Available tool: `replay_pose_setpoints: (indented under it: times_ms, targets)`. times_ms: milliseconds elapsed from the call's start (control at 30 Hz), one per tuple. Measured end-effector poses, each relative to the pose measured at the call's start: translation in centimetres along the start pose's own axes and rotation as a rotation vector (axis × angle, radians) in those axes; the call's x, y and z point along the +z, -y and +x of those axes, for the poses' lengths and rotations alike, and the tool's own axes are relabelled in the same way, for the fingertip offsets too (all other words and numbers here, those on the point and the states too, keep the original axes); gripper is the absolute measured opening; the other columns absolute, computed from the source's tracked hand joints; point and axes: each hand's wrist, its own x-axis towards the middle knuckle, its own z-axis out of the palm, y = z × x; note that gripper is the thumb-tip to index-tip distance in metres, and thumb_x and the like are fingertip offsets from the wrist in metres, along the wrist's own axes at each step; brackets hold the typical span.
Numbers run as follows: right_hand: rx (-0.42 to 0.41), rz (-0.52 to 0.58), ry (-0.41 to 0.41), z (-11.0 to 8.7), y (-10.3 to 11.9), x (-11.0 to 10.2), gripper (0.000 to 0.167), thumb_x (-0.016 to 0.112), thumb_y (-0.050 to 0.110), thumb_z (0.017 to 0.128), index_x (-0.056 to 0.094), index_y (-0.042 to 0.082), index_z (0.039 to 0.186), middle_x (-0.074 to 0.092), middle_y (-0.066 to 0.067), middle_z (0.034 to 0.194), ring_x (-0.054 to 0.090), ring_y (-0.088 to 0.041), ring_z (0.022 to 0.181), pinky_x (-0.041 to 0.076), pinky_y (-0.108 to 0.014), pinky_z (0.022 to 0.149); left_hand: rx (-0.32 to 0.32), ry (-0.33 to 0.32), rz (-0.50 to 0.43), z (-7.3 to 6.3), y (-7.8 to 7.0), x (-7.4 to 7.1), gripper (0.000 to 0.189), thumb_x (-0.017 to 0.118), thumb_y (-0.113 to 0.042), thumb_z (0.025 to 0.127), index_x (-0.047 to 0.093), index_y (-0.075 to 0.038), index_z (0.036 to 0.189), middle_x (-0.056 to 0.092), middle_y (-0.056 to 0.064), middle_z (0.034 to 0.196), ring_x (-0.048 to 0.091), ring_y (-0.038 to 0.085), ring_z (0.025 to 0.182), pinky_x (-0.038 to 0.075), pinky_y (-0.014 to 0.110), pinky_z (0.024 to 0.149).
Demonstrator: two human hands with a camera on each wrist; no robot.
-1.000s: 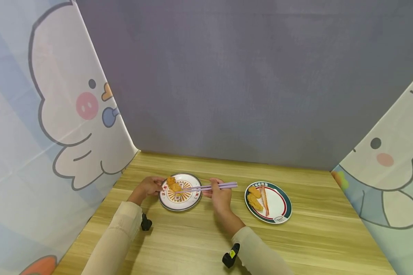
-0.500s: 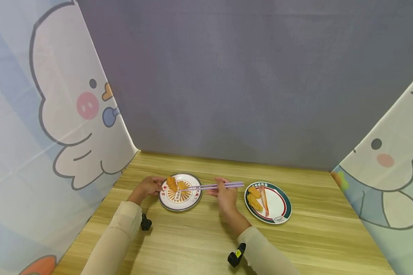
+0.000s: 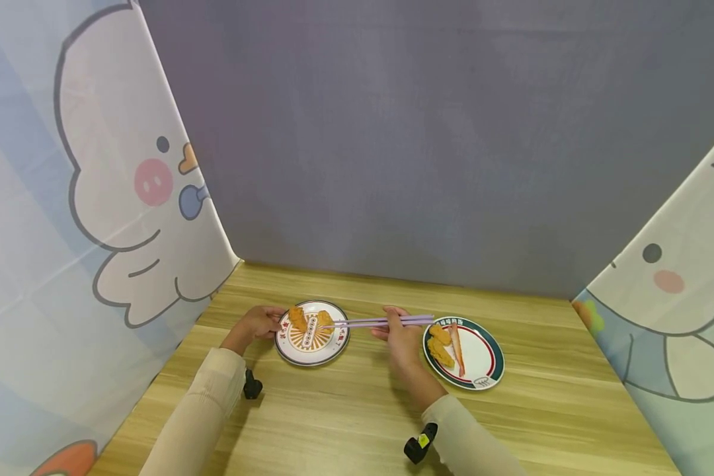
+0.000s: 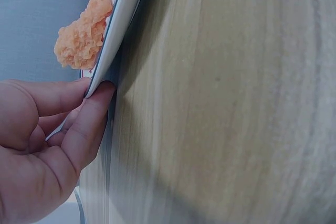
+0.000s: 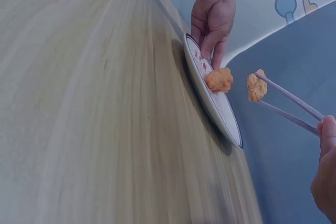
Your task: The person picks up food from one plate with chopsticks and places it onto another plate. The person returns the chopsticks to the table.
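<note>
My left hand point(image 3: 262, 322) pinches the left rim of a white patterned plate point(image 3: 332, 345), thumb on top and fingers beneath, as the left wrist view shows. A piece of fried chicken point(image 4: 84, 35) lies on that plate close to the thumb. In my right hand point(image 3: 401, 337) is a pair of light purple chopsticks point(image 3: 359, 324) pointing left. Between their tips a second fried chicken piece point(image 5: 256, 87) is gripped; the right wrist view has it raised off the plate, apart from the other piece.
To the right stands a green-rimmed plate point(image 3: 482, 344) bearing two fried pieces point(image 3: 440, 352) and a fried shrimp-like stick point(image 3: 457, 350). My right hand is just left of it. A grey cloth wall point(image 3: 393, 165) rises behind the wooden table point(image 3: 321, 416), with printed curtains either side.
My right hand and the chopsticks have moved right, carrying the gripped chicken piece away from the one left lying. The left hand and both plates have stayed put.
</note>
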Motion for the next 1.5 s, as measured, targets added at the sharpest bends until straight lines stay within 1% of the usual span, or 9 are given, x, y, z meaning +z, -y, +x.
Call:
replay_pose_setpoints:
  times_ms: [200,400,567,633,800,1067,1200,1300,1500]
  targets:
    - [-0.007,0.027,-0.021,-0.2,1.0,-0.6,0.030,0.055,0.008,0.103,0.062,-0.016,0.119,0.067,-0.006,0.077,0.073,-0.018,0.060,0.061,-0.028,0.057,0.002,-0.003,0.008,0.1,0.1,0.1,0.047,0.063,0.009,0.092,0.056,0.009,0.138,0.067,0.017,0.106,0.063,0.013,0.080,0.056,0.025,0.067]
    - [-0.012,0.046,-0.005,0.0,1.7,-1.5,0.032,0.055,0.008,0.104,0.059,-0.018,0.122,0.065,-0.007,0.077,0.074,-0.019,0.061,0.061,-0.026,0.058,0.003,-0.009,0.018,0.0,0.1,0.1,0.046,0.064,0.009,0.092,0.056,0.009,0.137,0.066,0.016,0.104,0.063,0.014,0.079,0.056,0.026,0.066]
    - [-0.009,0.056,-0.012,-0.1,2.0,-1.9,0.030,0.055,0.007,0.104,0.059,-0.017,0.120,0.065,-0.010,0.079,0.073,-0.016,0.059,0.061,-0.027,0.058,0.002,-0.012,0.006,-0.1,0.3,0.1,0.046,0.064,0.010,0.092,0.056,0.009,0.137,0.066,0.017,0.105,0.062,0.013,0.078,0.055,0.025,0.065]
    - [-0.011,0.054,-0.023,-0.1,2.2,-2.0,0.030,0.056,0.007,0.103,0.059,-0.017,0.119,0.065,-0.011,0.079,0.072,-0.016,0.058,0.061,-0.027,0.057,0.002,-0.012,0.000,0.0,0.3,0.2,0.046,0.064,0.010,0.091,0.056,0.009,0.137,0.066,0.017,0.105,0.063,0.014,0.078,0.055,0.025,0.065]
    - [-0.017,0.029,-0.043,-0.1,2.6,-2.5,0.029,0.056,0.009,0.104,0.060,-0.016,0.118,0.065,-0.009,0.078,0.072,-0.015,0.057,0.061,-0.027,0.058,0.005,-0.008,-0.006,0.1,0.5,0.2,0.046,0.063,0.011,0.091,0.056,0.010,0.137,0.065,0.016,0.104,0.063,0.014,0.079,0.056,0.025,0.066]
    - [-0.048,0.013,-0.036,0.1,3.1,-3.6,0.028,0.054,0.007,0.104,0.059,-0.017,0.116,0.067,-0.006,0.079,0.072,-0.015,0.056,0.061,-0.027,0.059,0.009,-0.002,-0.006,0.3,0.6,0.1,0.047,0.063,0.011,0.091,0.055,0.010,0.138,0.065,0.015,0.103,0.063,0.014,0.080,0.056,0.025,0.067]
    - [-0.063,0.019,-0.039,0.3,3.3,-3.9,0.020,0.053,0.005,0.103,0.064,-0.011,0.108,0.066,-0.006,0.078,0.072,-0.017,0.057,0.061,-0.028,0.058,0.013,-0.001,0.004,0.3,0.6,0.1,0.048,0.064,0.010,0.091,0.055,0.010,0.138,0.065,0.017,0.106,0.064,0.015,0.082,0.057,0.026,0.068]
    - [-0.068,0.029,-0.041,0.4,3.4,-4.1,0.018,0.052,0.004,0.104,0.066,-0.007,0.105,0.065,-0.006,0.077,0.072,-0.018,0.058,0.061,-0.028,0.058,0.015,-0.002,0.007,0.3,0.6,0.1,0.048,0.064,0.010,0.091,0.055,0.010,0.139,0.065,0.018,0.107,0.064,0.015,0.083,0.057,0.026,0.068]
    - [-0.069,0.049,-0.068,0.4,3.5,-4.4,0.022,0.053,0.004,0.103,0.063,-0.014,0.111,0.066,-0.007,0.078,0.072,-0.017,0.056,0.061,-0.027,0.057,0.007,0.004,-0.004,0.3,0.5,0.1,0.049,0.063,0.010,0.092,0.055,0.009,0.140,0.064,0.016,0.105,0.064,0.015,0.083,0.058,0.026,0.069]
